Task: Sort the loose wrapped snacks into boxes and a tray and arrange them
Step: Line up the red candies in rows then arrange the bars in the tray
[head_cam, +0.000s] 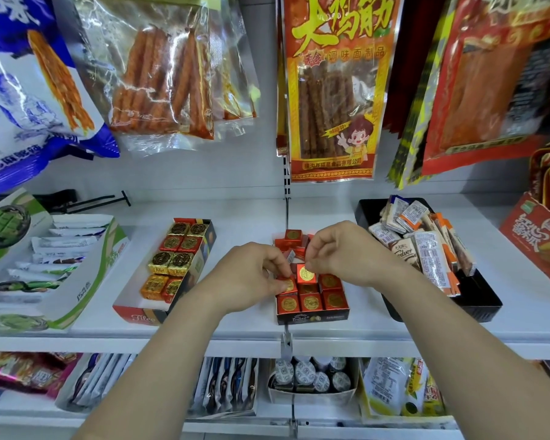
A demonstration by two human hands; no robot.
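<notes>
- Lower shelf (242,422), nearest: white packets stood on edge, a small tub of dark round-lidded pots (311,377), yellow-and-white bags at the right.
- White upper shelf (521,300), front centre: small black open-topped cardboard box (311,317) holding red foil-wrapped square chocolates with gold medallions, packed in rows.
- Left hand (254,274): grip clenched on one red foil square (288,285) in the box's left column, thumb and fingertips pinching it; it touches its neighbours.
- Right hand (340,249): grip pinched on the top edge of another red foil square (306,274) in the middle column (it sits higher than those around it, slightly tilted).
- Just behind the box, partly hidden by the hands: loose heap of red foil squares (294,239) lying on the shelf.
- Left of the hands: long open red-and-white cardboard box (146,312) with paired rows of gold, red and orange foil squares; its front end is unfilled.
- Right of the hands: black plastic tray (470,296) heaped with white-and-orange wrapped bars (426,246), lying at mixed angles.
- Far left: green-and-white display carton (86,281) of slim white sachets.
- Far right: red printed carton (537,242), cut by the frame.
- Farthest, above: hanging bags of reddish snack sticks (331,90) against the white back panel.
</notes>
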